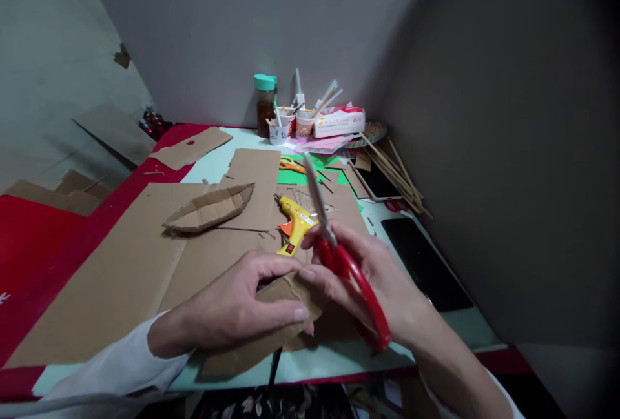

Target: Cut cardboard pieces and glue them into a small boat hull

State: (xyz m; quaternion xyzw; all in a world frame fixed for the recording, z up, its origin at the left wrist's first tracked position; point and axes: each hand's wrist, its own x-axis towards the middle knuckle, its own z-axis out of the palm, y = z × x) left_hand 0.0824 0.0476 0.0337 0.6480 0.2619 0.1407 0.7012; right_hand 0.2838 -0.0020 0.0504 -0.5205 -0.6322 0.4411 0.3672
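Observation:
My left hand [232,306] pinches a small brown cardboard piece [285,293] between thumb and fingers, low in the middle of the view. My right hand [382,283] grips red-handled scissors [339,257] whose blades point up and away; its fingertips also touch the cardboard piece. Just behind the hands lies a yellow glue gun [295,225]. A cardboard boat-shaped shell [210,208] rests farther back on the left.
Large cardboard sheets [121,270] cover the table. At the back stand a brown jar with a teal lid [265,104], small cups [285,125], a tissue box [339,121] and wooden sticks [397,173]. A black phone [423,261] lies at the right, and orange scissors [290,164] on green paper.

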